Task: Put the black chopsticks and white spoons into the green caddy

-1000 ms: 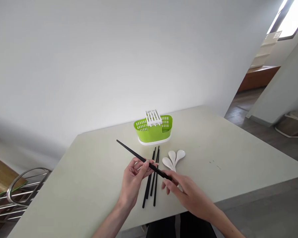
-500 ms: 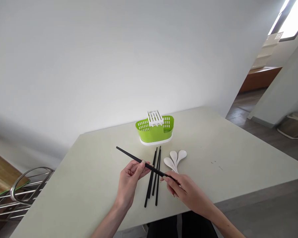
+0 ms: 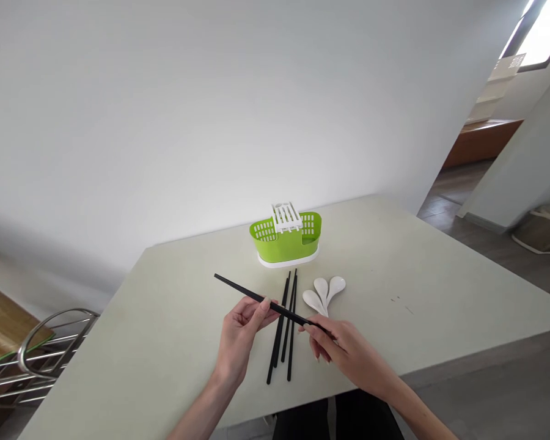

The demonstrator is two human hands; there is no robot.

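Note:
A black chopstick (image 3: 238,288) slants across my two hands above the table; whether a second one lies against it I cannot tell. My left hand (image 3: 238,333) pinches it near the middle between thumb and fingers. At its lower right end, my right hand (image 3: 343,348) grips it and hides the tip. Several more black chopsticks (image 3: 290,357) lie loosely side by side on the table beneath it. Just beyond my right hand are three white spoons (image 3: 336,285), fanned out, their handle ends partly hidden. Farther back stands a green basket (image 3: 284,250) with a white base.
A white slatted piece (image 3: 286,217) sits across the basket's top. The pale table (image 3: 174,305) backs onto a white wall (image 3: 211,122). A metal-framed stool (image 3: 27,351) stands to the left, and a doorway opens at the right.
My right hand has shifted very slightly rightward along the chopstick. My left hand and the things on the table look the same, apart from a small camera movement.

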